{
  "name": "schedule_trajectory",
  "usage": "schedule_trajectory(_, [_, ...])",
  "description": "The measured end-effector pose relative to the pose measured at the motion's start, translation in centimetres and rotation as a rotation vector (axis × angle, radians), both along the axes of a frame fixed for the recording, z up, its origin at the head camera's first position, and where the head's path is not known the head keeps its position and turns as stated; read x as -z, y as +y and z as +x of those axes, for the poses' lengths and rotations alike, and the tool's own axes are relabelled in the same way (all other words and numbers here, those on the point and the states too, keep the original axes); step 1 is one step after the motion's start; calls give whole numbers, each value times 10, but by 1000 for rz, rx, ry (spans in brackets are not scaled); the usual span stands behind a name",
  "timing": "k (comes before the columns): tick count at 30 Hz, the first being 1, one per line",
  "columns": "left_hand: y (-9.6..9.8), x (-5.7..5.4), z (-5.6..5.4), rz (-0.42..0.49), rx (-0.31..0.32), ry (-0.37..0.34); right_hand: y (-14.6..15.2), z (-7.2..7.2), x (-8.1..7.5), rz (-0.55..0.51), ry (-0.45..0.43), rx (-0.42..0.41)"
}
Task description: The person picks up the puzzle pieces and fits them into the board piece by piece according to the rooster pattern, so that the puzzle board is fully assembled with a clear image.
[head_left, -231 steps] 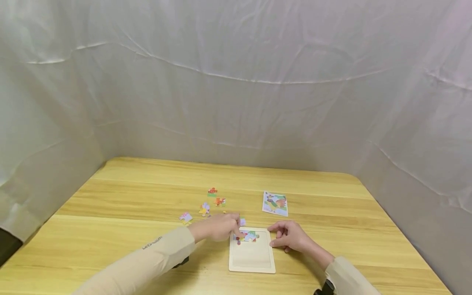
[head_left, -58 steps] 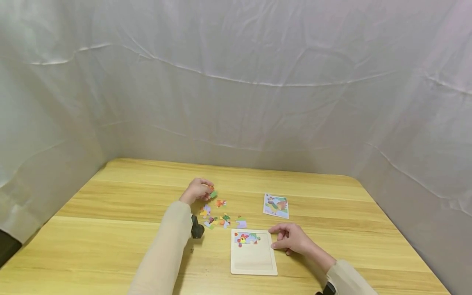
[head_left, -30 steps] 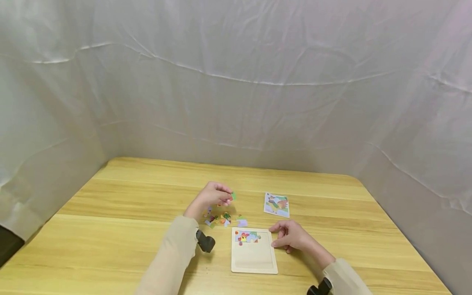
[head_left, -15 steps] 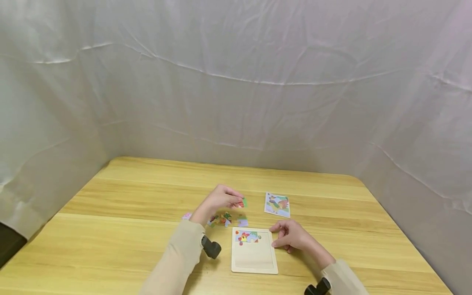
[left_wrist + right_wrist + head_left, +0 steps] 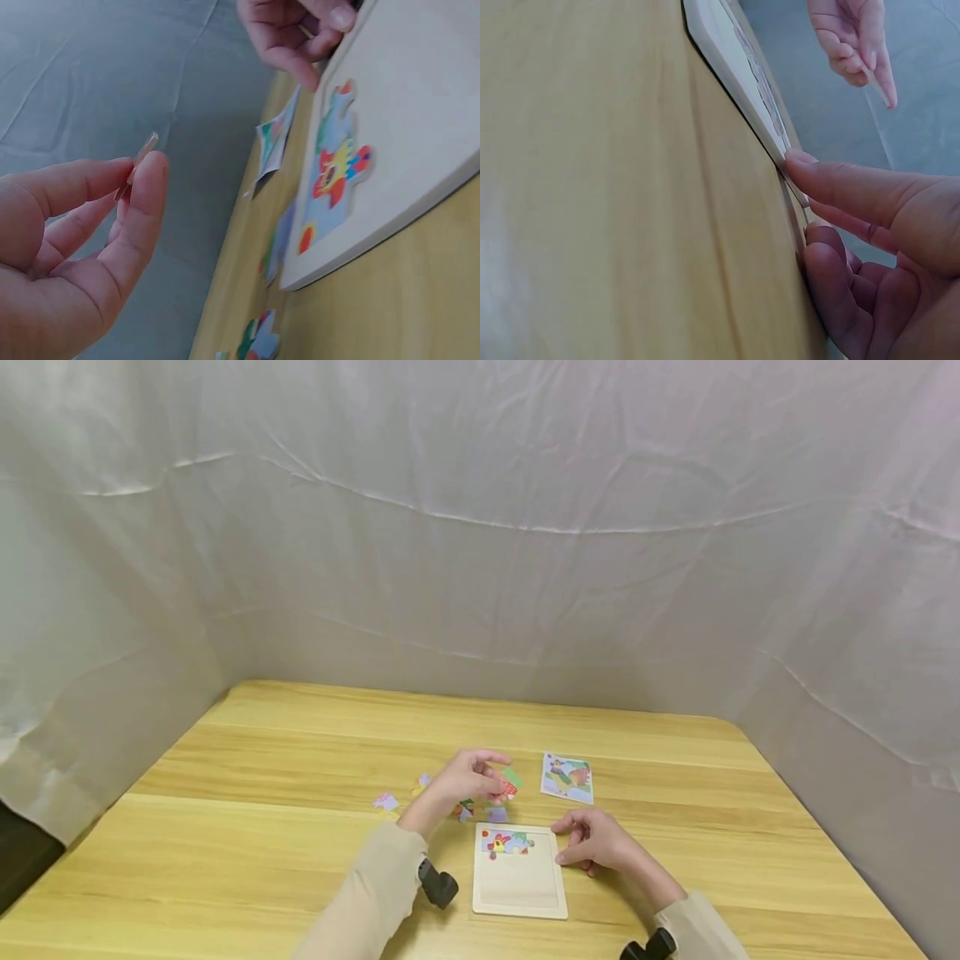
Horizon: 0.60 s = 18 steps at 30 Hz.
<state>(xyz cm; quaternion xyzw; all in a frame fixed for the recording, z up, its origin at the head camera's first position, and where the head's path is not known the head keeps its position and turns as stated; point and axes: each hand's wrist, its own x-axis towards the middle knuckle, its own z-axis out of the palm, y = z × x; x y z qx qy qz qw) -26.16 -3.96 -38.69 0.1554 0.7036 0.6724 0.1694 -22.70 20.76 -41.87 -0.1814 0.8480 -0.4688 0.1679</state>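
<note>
My left hand (image 5: 463, 778) pinches a red-and-green jigsaw piece (image 5: 512, 780) between thumb and fingers, held up beyond the puzzle tray. In the left wrist view that piece (image 5: 139, 163) shows edge-on at the fingertips. The pale wooden tray (image 5: 519, 912) lies on the table, with joined pieces (image 5: 504, 843) of a bird picture along its far left side. My right hand (image 5: 600, 843) holds the tray by its far right corner, index finger and thumb on the edge. The right wrist view shows the thumb (image 5: 810, 169) against the rim; the other fingers curl beside it.
Loose jigsaw pieces lie left of and beyond the tray: a lilac piece (image 5: 497, 814), a dark green and red one (image 5: 464, 810), a pink one (image 5: 386, 802). A picture card (image 5: 567, 778) lies at the back right. Grey curtains (image 5: 480, 568) surround the wooden table (image 5: 300, 752).
My left hand took the red-and-green piece from the far left of the loose pieces and has carried it right and nearer, turning it. The right hand stays at the tray.
</note>
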Motion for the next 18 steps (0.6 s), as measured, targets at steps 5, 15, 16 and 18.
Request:
schedule_trajectory(5, [7,3,5,-39,10,-7,1,-1,3,2,2,-3])
schedule_trajectory(15, [19,5,4,-100,44,-25,2,-2,4,-10,-5,7])
schedule_trajectory(16, [20,6,4,-107,46,-25,2,-2,4,-10,-7,7])
schedule_trajectory(18, [22,8,4,-121,52,-32,2,-3,5,-11,-13,8])
